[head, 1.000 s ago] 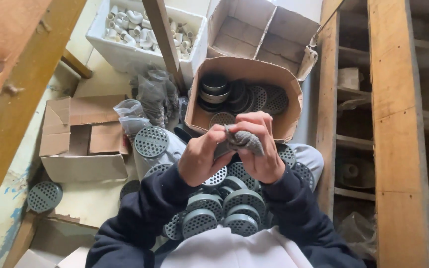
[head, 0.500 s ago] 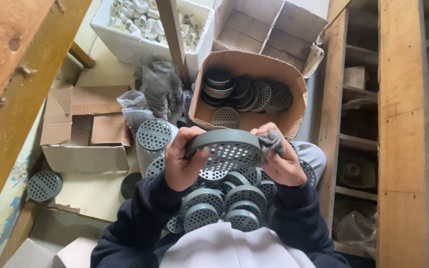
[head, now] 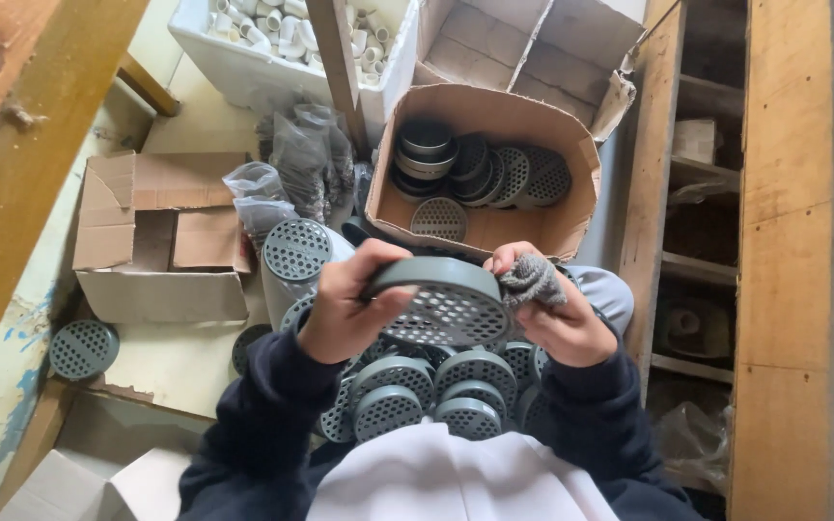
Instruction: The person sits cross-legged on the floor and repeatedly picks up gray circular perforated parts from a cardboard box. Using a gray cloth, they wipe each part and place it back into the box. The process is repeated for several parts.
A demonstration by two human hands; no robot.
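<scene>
Gripping a round grey strainer cap (head: 441, 301) by its rim, the left hand (head: 345, 309) tilts the holed face up, grip closed on hard plastic. Opposite that grip, the right hand (head: 557, 314) pinches a nubby grey rag (head: 531, 278) against the edge. Below sits a heap of matching caps (head: 436, 391) on the lap.

A grey-green strainer disc (head: 441, 301), dotted all over with round holes, is sitting between the fingers (head: 390, 259) of both hands. A speckled grey cloth (head: 531, 280) is bunching just beside the right fingers. Dark navy sleeves (head: 263, 405) are showing below the fingers, above a white lap cover (head: 456, 478). Beyond the fingers, a brown cardboard box (head: 542, 227) is holding more perforated grey discs (head: 518, 178).
</scene>
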